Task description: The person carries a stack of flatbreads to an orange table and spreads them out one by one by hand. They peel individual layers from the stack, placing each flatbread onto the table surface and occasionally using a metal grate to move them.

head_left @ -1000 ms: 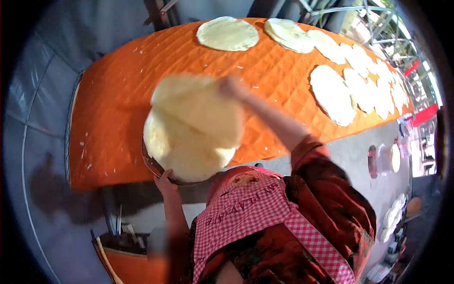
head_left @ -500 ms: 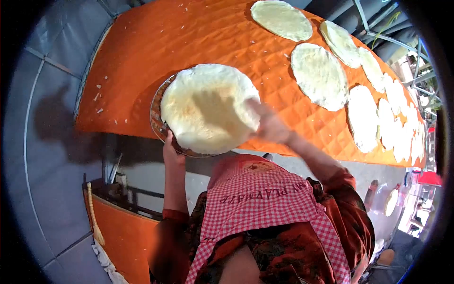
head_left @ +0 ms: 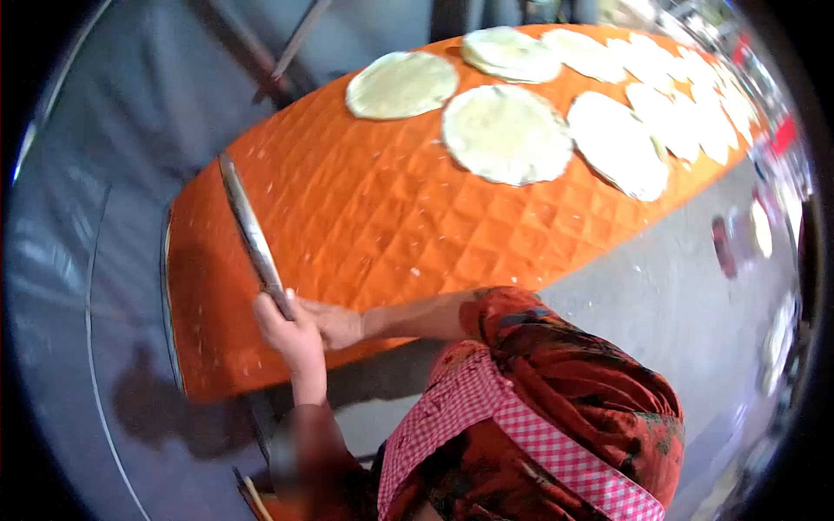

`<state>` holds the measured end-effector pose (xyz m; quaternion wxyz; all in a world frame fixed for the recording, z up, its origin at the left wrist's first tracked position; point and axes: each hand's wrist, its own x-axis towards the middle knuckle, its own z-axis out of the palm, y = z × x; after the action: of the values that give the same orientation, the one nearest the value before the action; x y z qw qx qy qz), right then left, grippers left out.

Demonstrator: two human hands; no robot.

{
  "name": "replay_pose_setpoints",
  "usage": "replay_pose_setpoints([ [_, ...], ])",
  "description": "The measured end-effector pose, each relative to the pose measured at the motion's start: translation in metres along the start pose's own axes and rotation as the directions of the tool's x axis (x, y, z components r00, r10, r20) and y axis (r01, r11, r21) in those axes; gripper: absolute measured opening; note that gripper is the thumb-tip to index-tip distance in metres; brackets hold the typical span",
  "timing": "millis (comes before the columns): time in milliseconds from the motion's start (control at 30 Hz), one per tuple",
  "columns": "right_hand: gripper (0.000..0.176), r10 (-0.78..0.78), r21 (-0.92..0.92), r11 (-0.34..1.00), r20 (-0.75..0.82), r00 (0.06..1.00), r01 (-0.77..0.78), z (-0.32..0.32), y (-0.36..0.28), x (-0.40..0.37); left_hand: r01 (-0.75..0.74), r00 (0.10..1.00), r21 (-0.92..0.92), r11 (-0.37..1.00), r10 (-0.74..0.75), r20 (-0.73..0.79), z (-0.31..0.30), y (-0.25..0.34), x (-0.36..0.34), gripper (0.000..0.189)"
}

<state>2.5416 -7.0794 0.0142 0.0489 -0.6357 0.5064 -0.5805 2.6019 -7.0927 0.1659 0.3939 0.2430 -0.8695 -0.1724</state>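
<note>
A round tray point(head_left: 252, 227) stands tilted almost edge-on above the left end of the orange quilted cloth point(head_left: 347, 217). Its near rim is in my left hand point(head_left: 294, 339), with the fingers closed round it. My right hand point(head_left: 337, 325) reaches in from the right to the same end of the tray, close against the left hand. Most of its fingers are hidden there, so its grip does not show. The tray's broad faces are out of sight, and no dough round can be made out on it. The nearest dough round point(head_left: 506, 135) lies flat on the cloth.
More flat rounds, including one at the far edge point(head_left: 401, 85), cover the back and right of the long table. White crumbs dot the cloth. A grey sheet wall point(head_left: 113, 234) borders the left side. Grey floor point(head_left: 660, 269) lies to the right.
The tray, face up with a large dough round on it before, has turned nearly edge-on. My right hand has moved left from over the dough to beside my left hand. The view has shifted.
</note>
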Motion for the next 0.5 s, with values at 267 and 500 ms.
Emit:
replay_pose_setpoints([
  [267, 0.023, 0.784, -0.095, 0.584, -0.191, 0.590, -0.806, -0.172, 0.015, -0.139, -0.249, 0.915, 0.168, 0.954, 0.175, 0.362, 0.069, -0.082, -0.005, 0.020],
  [500, 0.033, 0.301, 0.404, 0.269, -0.898, -0.322, -0.874, -0.432, 0.038, -0.296, 0.028, 0.961, -0.041, 0.999, -0.038, -0.275, -0.002, 0.013, 0.036, 0.029],
])
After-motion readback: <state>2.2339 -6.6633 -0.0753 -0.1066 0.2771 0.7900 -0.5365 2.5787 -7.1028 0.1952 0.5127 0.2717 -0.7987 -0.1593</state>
